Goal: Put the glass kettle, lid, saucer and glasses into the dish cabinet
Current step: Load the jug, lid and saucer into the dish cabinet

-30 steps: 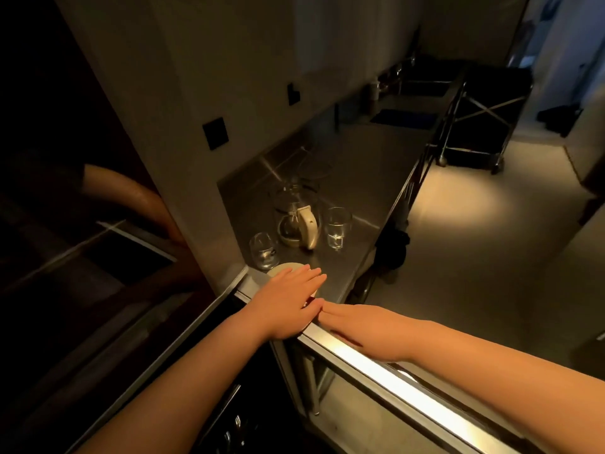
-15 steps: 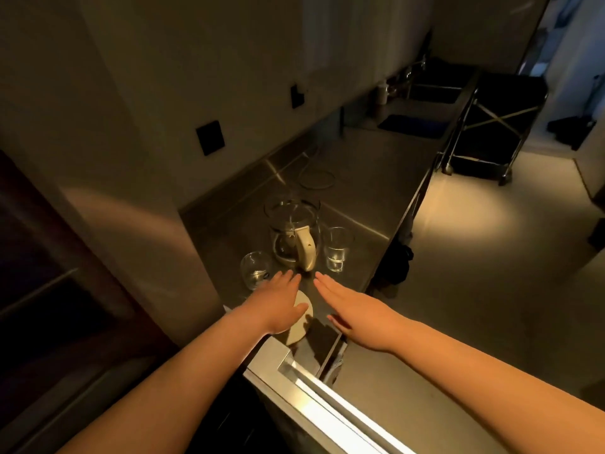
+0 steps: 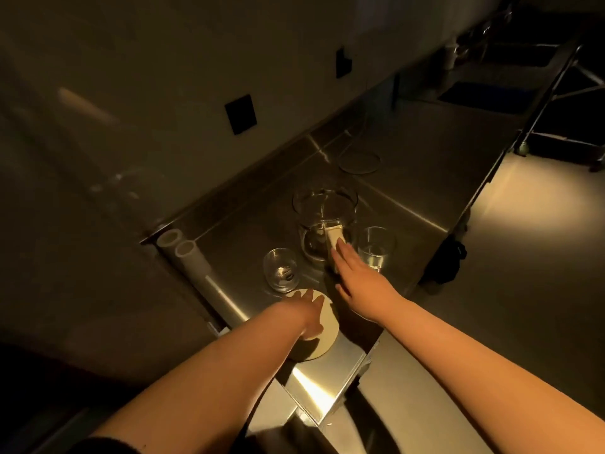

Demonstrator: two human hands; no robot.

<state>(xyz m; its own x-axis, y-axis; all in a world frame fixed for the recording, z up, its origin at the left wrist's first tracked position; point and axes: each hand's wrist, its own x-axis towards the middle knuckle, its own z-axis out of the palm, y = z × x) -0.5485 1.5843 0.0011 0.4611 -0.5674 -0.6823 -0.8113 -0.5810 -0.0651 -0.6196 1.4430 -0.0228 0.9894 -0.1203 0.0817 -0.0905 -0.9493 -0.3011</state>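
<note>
**Both hands down on steel counter, reaching for kettle and saucer**

Left hand [image 3: 306, 317] lies flat w/ fingers straight on the round cream saucer [image 3: 322, 332], which sits near the front corner of the stainless-steel counter [image 3: 425, 178]; nothing gripped. Right hand [image 3: 358, 283] stretches fwd, fingers straight, tips touching the cream handle [image 3: 334, 236] of the clear glass kettle [image 3: 324, 221]; not closed round it. Short round clear glass [image 3: 281, 269] stands left of kettle, just behind saucer. Taller clear glass [image 3: 375, 246] stands right of kettle, close to right hand. Round glass lid [image 3: 359, 162] lies flat further back. Two white pipes [image 3: 183, 253] run beside the counter's left edge.
</note>
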